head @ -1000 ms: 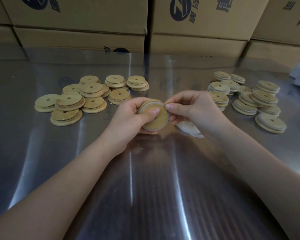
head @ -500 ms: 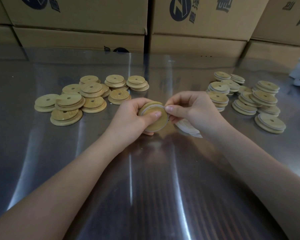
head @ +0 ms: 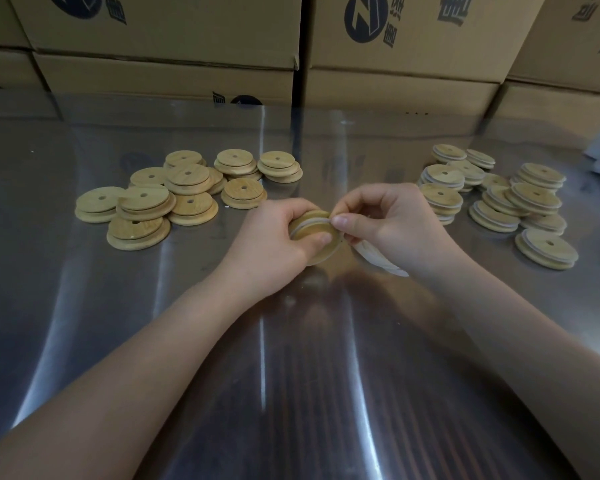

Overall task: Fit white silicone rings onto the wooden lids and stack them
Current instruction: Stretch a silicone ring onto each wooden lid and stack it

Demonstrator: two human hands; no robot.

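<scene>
wooden lid sits tilted above the steel tabletop, the left grip curled round its edge with the thumb on its face. the right grip pinches the white silicone ring at the lid's rim. bare lids lie piled to the left, ringed lids stacked to the right, loose rings beneath the right wrist.
</scene>
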